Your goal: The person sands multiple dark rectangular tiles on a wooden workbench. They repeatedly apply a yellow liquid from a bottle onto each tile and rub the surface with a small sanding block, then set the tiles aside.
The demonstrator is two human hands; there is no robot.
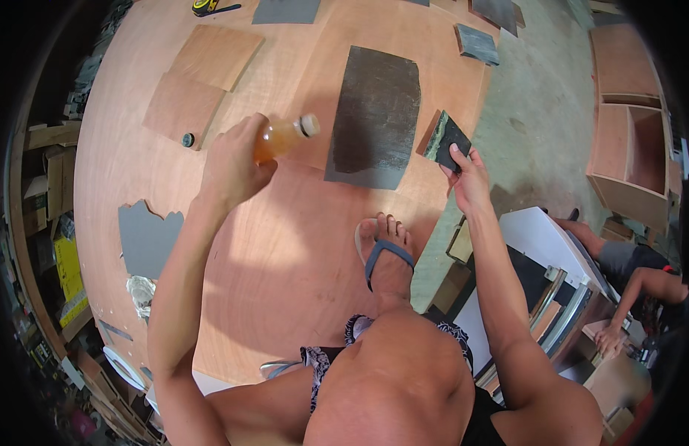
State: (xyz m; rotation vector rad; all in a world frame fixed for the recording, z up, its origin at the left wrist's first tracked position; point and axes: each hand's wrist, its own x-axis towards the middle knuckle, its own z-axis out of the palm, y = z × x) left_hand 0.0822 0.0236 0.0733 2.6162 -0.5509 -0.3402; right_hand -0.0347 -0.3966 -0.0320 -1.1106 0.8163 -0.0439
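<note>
My left hand (236, 159) grips a clear bottle (275, 139) of amber liquid. It leans over, its pale mouth pointing right toward a grey sheet (375, 117) that is mostly covered in a dark brown coat, with a bare grey strip along its near edge. At the right edge of the plywood, my right hand (468, 178) holds a dark flat block (450, 139) by its near corner, thumb on top. The block has a ragged pale-green band along one side. A small dark round cap (188, 140) rests on a thin wood panel (183, 108) left of the bottle.
A torn grey sheet (149, 237) and crumpled clear plastic (140, 295) lie at left on the large plywood sheet (255, 267), under my sandalled foot (389, 251). A tape measure (205, 6) is at the far edge. On the right are a wooden cabinet (629, 178) and another person's hand (608, 340).
</note>
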